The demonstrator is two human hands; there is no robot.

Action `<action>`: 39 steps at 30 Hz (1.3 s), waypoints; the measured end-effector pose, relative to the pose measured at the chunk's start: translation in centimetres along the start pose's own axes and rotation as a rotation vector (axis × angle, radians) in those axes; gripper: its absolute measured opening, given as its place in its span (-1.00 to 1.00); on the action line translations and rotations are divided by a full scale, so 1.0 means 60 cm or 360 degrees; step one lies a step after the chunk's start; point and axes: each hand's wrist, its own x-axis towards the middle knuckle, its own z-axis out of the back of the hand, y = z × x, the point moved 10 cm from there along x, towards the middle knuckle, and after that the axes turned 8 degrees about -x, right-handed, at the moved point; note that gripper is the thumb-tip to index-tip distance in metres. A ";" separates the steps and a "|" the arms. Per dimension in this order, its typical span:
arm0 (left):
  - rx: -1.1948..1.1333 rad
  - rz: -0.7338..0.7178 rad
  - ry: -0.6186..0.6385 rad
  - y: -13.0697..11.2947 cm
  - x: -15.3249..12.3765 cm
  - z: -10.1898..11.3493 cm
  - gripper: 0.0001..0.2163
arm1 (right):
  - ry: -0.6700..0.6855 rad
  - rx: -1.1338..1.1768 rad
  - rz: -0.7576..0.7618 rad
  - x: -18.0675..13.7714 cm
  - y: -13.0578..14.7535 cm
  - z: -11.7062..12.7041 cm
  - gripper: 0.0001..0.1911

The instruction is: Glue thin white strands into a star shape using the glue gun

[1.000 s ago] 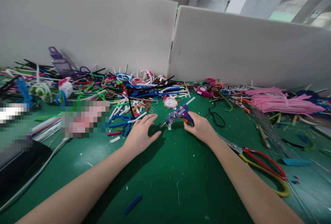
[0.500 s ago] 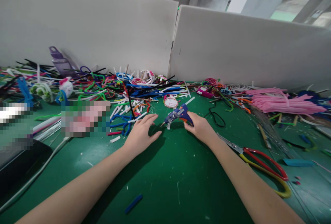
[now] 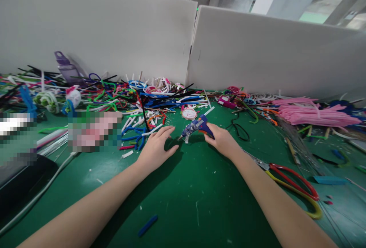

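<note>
My right hand grips the handle of a blue hot glue gun, whose nozzle points left and down toward the green table. My left hand rests palm down on the table just left of the nozzle, fingers spread and holding nothing. A small round pink and white piece lies just behind the glue gun.
A tangle of coloured pipe cleaners covers the back of the table before white partition boards. A bundle of pink pipe cleaners lies back right. Red and yellow scissors lie right of my forearm. A blue scrap sits near the front.
The glue gun and my right hand have shifted very slightly; my left hand stays put.
</note>
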 end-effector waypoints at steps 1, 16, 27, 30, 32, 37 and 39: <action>0.0002 0.0000 -0.0001 0.000 0.000 0.000 -0.55 | 0.0003 -0.0006 0.0002 0.000 0.000 -0.001 -0.57; 0.0012 0.0018 0.0013 -0.001 -0.001 0.001 -0.55 | 0.0011 -0.0005 -0.0002 0.002 -0.001 0.003 -0.58; 0.0000 0.0014 0.0008 -0.002 0.000 0.001 -0.55 | -0.0064 0.0030 -0.0003 0.000 0.005 0.016 -0.58; -0.0008 0.0020 0.0006 -0.002 0.000 0.002 -0.56 | -0.0081 0.0043 -0.0033 0.000 0.002 0.020 -0.58; -0.0013 0.0024 0.0010 -0.002 -0.001 0.001 -0.56 | -0.0111 0.0043 -0.0046 -0.001 -0.001 0.023 -0.57; -0.0014 0.0023 0.0014 -0.002 -0.001 0.001 -0.55 | -0.0142 0.0039 -0.0063 -0.003 -0.005 0.024 -0.56; -0.0014 0.0026 0.0016 -0.002 0.000 0.000 -0.55 | -0.0140 0.0050 -0.0073 -0.004 -0.005 0.023 -0.55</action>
